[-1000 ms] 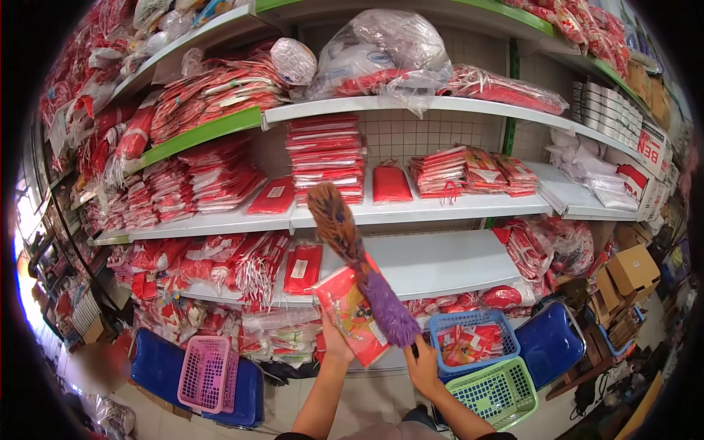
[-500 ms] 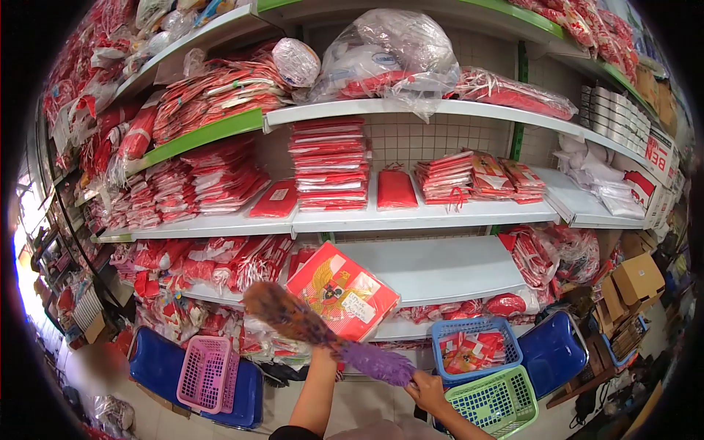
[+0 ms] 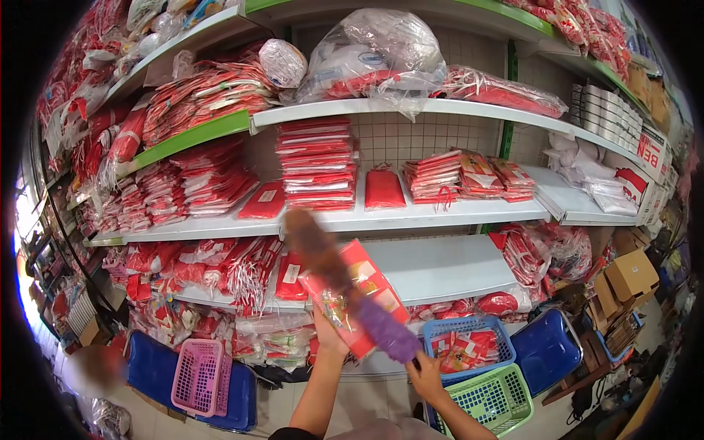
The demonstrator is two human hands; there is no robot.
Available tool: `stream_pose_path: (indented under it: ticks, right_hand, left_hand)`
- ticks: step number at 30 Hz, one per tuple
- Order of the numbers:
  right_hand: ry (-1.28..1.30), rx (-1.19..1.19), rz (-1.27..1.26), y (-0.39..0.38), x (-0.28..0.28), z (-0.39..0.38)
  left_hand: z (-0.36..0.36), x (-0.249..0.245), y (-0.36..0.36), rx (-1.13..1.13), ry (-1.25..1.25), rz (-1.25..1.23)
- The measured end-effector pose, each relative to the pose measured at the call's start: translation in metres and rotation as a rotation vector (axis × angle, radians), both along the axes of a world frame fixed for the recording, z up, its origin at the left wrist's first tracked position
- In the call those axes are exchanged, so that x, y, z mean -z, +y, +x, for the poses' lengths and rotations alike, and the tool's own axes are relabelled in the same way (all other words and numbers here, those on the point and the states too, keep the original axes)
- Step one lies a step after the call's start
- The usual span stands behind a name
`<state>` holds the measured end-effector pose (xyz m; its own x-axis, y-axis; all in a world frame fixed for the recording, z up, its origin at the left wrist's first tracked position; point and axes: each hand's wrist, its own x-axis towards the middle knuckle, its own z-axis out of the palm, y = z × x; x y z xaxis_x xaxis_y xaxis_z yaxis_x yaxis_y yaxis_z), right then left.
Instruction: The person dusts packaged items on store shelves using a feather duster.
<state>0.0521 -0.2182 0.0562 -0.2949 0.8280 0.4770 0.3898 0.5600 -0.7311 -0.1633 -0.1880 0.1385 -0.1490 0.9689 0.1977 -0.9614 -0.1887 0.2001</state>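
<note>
My left hand (image 3: 328, 336) grips the lower edge of a flat red packet in clear plastic (image 3: 356, 293) and holds it up in front of the shelves. In my right hand (image 3: 425, 378) is the handle of a feather duster (image 3: 345, 286) with a purple base and a brown, blurred head. The duster slants up to the left across the face of the packet. Behind both runs a white shelf board (image 3: 440, 268), bare on its right part.
White shelves (image 3: 411, 214) carry stacks of red and white packets. Below stand a blue basket (image 3: 469, 345) with packets, a green basket (image 3: 488, 400), a pink basket (image 3: 199, 376) and blue chairs (image 3: 546, 348). Cardboard boxes (image 3: 631, 275) are at the right. A person is at the lower left.
The duster swung from low and leftward up across the packet. The packet turned from facing me flat to a steeper tilt and sits slightly lower.
</note>
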Motion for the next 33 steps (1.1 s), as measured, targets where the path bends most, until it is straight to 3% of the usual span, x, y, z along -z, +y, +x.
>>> stream_pose_path:
  ticks: [1,2,3,4,8,10,12,13,16,17,20,21,22,24,25,27,28,32,33]
  right_hand:
    - [-0.024,-0.061,0.067,0.001,0.000,0.000]
    - [-0.029,-0.042,0.081,0.004,-0.003,0.001]
    - [-0.033,-0.023,0.093,0.007,-0.008,0.003]
    - [-0.037,-0.002,0.105,0.011,-0.014,0.004]
    - [0.160,0.280,-0.069,0.031,-0.018,0.005]
    - [0.377,0.177,-0.337,0.048,0.004,0.009]
    - [0.703,0.007,-0.703,0.042,-0.019,0.007]
    - [0.819,-0.219,-0.819,0.048,-0.005,0.012]
    - [0.817,-0.339,-0.594,0.031,-0.023,-0.009]
    - [0.825,-0.376,-0.686,0.018,-0.047,-0.014]
    - [0.701,-0.316,-0.698,0.025,-0.034,-0.021]
    - [0.695,-0.237,-0.640,0.025,-0.033,-0.022]
    - [0.647,-0.203,-0.592,0.028,-0.029,-0.021]
    - [0.549,-0.137,-0.496,0.035,-0.024,-0.014]
    - [0.523,-0.118,-0.389,0.034,-0.027,-0.017]
    - [0.469,-0.078,-0.176,0.024,-0.043,-0.025]
    - [0.403,-0.094,-0.189,0.017,-0.050,-0.030]
    - [0.149,-0.201,-0.203,-0.014,-0.068,-0.049]
    - [0.055,-0.198,-0.213,-0.019,-0.065,-0.050]
  left_hand:
    - [-0.006,0.028,0.003,-0.024,0.126,0.139]
    - [-0.004,0.026,-0.004,-0.048,0.254,0.276]
    - [-0.001,0.021,-0.004,-0.044,0.129,0.133]
    - [0.000,0.012,-0.002,-0.070,0.170,-0.007]
    - [0.009,-0.012,-0.015,-0.093,0.214,-0.026]
    - [0.003,-0.006,-0.018,-0.067,0.228,-0.029]
    - [0.005,-0.003,-0.020,0.008,0.228,-0.042]
    - [0.006,-0.002,-0.022,0.048,0.228,-0.048]
    - [0.006,0.014,-0.017,0.056,0.499,-0.200]
    - [0.007,0.016,-0.014,0.175,0.420,-0.185]
    - [0.016,0.014,-0.014,-0.094,0.646,-0.377]
    - [0.013,0.032,0.000,-0.351,0.866,-0.466]
    - [0.009,0.050,0.003,-0.389,0.935,-0.437]
    - [0.013,0.025,-0.013,-0.467,1.070,-0.375]
    - [0.015,0.028,-0.016,-0.429,1.048,-0.442]
    - [0.027,0.031,-0.017,-0.419,1.083,-0.316]
    - [0.036,0.032,-0.018,-0.414,1.099,-0.254]
    - [0.053,0.065,-0.013,-0.178,0.523,-0.189]
    - [0.044,0.066,-0.006,-0.147,0.266,-0.207]
